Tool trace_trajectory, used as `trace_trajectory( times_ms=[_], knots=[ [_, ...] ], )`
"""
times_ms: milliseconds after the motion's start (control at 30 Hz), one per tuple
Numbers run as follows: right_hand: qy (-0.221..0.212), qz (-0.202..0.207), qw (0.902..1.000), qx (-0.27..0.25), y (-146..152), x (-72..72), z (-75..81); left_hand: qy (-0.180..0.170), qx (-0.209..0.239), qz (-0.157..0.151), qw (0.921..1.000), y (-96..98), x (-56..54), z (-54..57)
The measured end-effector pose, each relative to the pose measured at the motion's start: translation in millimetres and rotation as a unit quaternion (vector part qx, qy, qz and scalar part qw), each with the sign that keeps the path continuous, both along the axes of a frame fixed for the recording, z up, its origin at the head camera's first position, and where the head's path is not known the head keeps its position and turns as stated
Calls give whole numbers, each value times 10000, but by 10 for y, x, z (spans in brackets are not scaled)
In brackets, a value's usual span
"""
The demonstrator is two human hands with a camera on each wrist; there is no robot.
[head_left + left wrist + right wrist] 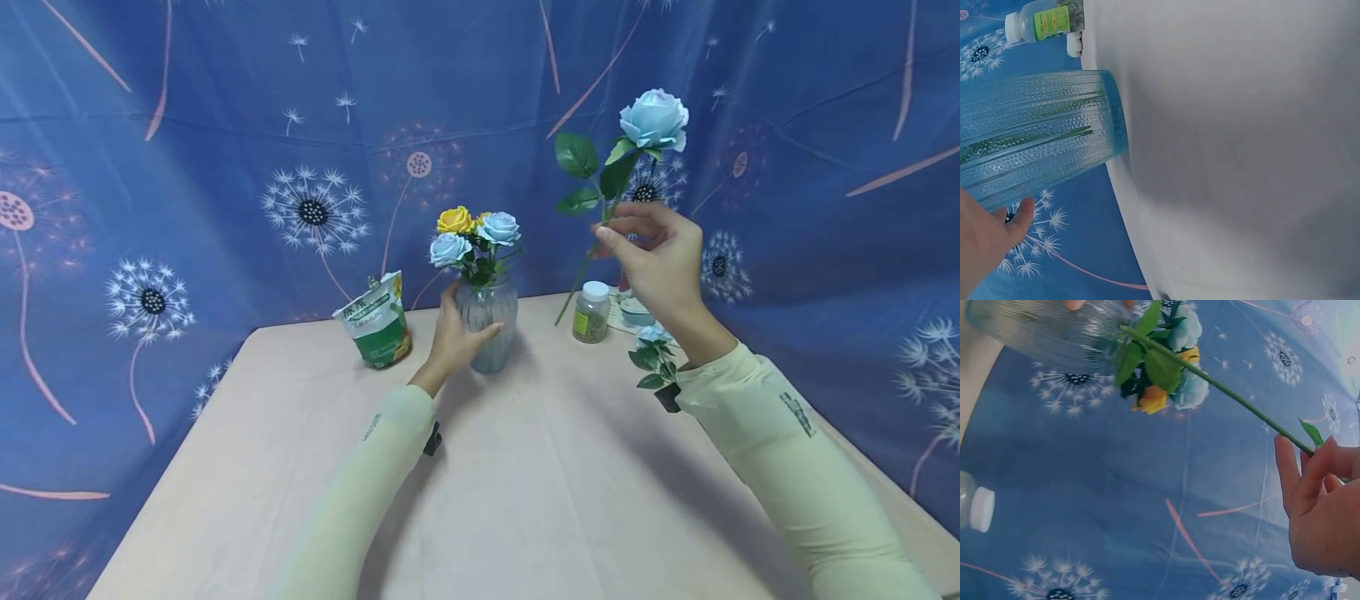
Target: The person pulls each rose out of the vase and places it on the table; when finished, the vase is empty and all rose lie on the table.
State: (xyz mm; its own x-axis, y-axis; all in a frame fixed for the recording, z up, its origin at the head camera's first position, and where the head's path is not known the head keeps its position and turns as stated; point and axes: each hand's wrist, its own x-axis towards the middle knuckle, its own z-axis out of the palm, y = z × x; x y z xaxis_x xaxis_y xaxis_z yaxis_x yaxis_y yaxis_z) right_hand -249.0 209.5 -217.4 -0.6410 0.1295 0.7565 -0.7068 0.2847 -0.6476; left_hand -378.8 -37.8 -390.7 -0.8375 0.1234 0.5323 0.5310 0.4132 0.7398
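Observation:
A ribbed glass vase (pixel 491 321) stands upright on the table, holding blue roses (pixel 450 249) and yellow roses (pixel 454 220). My left hand (pixel 453 340) grips its left side, thumb across the front. Green stems (pixel 1054 139) show through the glass in the left wrist view. Raised at the right, my right hand (pixel 663 254) pinches a single blue rose (pixel 655 121) by its green stem (pixel 1235 397). The bloom points up, and the stem's lower end hangs in the air to the right of the vase, apart from it.
Left of the vase stands a green-and-white pouch (pixel 382 325). A white-capped jar (pixel 592 315) is at the back right. Another blue rose (pixel 654 358) lies near the right wrist, partly hidden by it. Behind the table hangs a blue dandelion-print cloth (pixel 225 83).

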Motion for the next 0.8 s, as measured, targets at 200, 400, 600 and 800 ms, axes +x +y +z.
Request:
trace_trajectory(
  times_ms=[200, 400, 600, 800],
  knots=[
    [-596, 122, 9976, 336, 132, 20, -145, -19, -86, -1, 10000, -19, 5, -6],
    [-1415, 92, 9872, 727, 231, 44, -242, 17, -62, -1, 10000, -12, 0, 0],
    [-2152, 58, 9690, 1210, 309, 33, -326, -13, -46, 80, 10000, -20, -9, -2],
    [-2728, 338, 9539, 1208, 436, 3, -469, 54, -75, 50, 9999, -15, -17, 3]
  ],
)
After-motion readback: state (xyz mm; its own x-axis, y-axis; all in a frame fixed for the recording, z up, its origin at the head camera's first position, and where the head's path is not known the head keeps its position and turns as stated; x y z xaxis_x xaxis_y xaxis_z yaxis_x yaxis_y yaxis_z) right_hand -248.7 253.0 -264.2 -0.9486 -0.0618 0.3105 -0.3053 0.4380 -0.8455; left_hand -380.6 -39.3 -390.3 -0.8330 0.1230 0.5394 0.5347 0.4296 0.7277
